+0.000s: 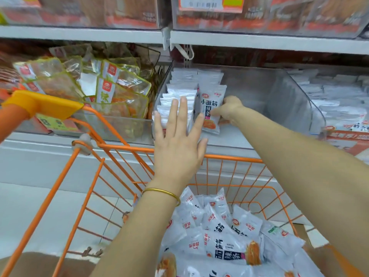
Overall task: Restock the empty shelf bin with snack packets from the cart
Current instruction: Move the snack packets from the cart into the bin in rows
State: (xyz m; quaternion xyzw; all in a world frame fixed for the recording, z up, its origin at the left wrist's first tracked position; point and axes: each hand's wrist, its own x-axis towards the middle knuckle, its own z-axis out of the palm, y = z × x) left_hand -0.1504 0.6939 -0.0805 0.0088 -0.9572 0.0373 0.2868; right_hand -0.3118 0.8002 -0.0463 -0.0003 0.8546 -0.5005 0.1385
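My left hand [177, 140] lies flat, fingers [183, 112] straight, against the row of packets [179, 90] stacked in the left half of the clear shelf bin [289, 96]. My right hand [229, 108] pinches one snack packet [209, 112] upright at that row's open side. To do this well I press the row firmly so it cannot topple, slide the new packet flush against it, and only then let go. More packets wait in the cart [229, 156] below.

A grey shelf [50, 148] crosses mid-frame, carrying clear bins side by side: left bin [119, 126] of green-edged packets [111, 86], centre bin [289, 96] part-filled with white packets [179, 92], right bin [339, 140].
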